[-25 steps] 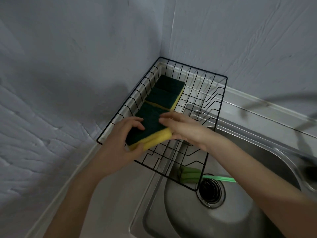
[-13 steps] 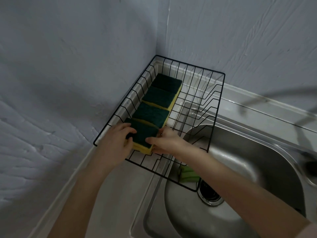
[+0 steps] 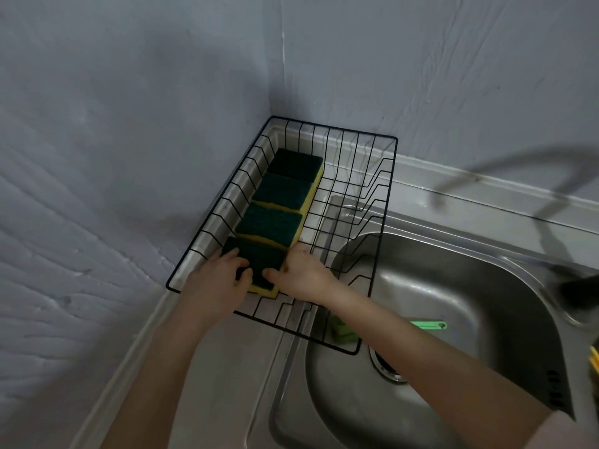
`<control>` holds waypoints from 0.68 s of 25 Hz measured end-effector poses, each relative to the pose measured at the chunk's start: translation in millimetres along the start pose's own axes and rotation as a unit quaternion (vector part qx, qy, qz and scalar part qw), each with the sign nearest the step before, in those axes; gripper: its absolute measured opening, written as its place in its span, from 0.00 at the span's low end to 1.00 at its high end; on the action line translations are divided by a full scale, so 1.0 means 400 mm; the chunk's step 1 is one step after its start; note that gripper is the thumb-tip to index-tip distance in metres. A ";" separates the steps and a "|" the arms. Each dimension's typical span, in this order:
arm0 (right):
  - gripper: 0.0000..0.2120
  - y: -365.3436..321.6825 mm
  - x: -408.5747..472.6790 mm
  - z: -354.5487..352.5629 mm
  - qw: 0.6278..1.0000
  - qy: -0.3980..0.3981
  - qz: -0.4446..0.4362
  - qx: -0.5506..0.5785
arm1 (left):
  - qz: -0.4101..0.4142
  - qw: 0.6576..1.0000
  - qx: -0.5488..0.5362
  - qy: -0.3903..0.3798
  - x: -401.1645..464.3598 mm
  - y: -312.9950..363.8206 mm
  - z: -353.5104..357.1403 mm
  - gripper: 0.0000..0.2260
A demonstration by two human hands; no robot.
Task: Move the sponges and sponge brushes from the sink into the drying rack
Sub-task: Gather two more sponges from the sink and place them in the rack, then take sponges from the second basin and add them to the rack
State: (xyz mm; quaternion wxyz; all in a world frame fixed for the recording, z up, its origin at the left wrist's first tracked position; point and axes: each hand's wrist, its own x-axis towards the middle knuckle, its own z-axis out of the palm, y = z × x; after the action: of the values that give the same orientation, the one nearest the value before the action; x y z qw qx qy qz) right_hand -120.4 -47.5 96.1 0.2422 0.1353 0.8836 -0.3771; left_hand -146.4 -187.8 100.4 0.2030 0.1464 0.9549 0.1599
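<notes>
A black wire drying rack (image 3: pixel 376 202) sits in the wall corner, overhanging the steel sink (image 3: pixel 453 286). Several green-topped yellow sponges lie in a row along its left side. The nearest sponge (image 3: pixel 262 257) rests flat at the rack's front end, with my left hand (image 3: pixel 217 283) gripping its left edge and my right hand (image 3: pixel 301 273) gripping its right edge. The sponge behind it (image 3: pixel 269 223) touches it. A green sponge brush (image 3: pixel 428 325) lies in the sink, its sponge head (image 3: pixel 342 330) partly hidden under the rack and my right forearm.
The sink drain (image 3: pixel 385 367) sits near the basin's middle. A blurred tap (image 3: pixel 551 189) arches over the sink at right. A yellow object (image 3: pixel 594 362) shows at the right edge. Steel counter (image 3: pixel 220 384) lies in front of the rack, walls behind and to the left.
Both hands carried the sponge from above the rack down onto its front end, settling it in line with the others. The green brush's handle shows again past my right forearm.
</notes>
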 end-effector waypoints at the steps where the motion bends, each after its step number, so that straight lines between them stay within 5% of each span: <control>1: 0.31 0.000 -0.010 -0.007 1.000 0.006 -0.015 -0.003 | -0.001 1.000 -0.006 0.004 -0.004 0.004 -0.004 0.17; 9: 0.27 0.069 -0.184 -0.086 0.967 0.194 -0.138 -0.086 | 0.123 0.985 -0.061 0.102 -0.113 0.134 -0.027 0.17; 17: 0.31 0.220 -0.395 -0.082 0.964 0.242 -0.062 -0.091 | 0.240 0.963 -0.043 0.118 -0.272 0.270 0.037 0.17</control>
State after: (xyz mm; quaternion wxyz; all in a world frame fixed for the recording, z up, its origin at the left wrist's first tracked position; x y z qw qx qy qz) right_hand 39.7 27.5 146.6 0.0090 0.1450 0.9531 -0.2653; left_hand -21.8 -123.8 164.0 0.0502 0.3427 0.9012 0.2605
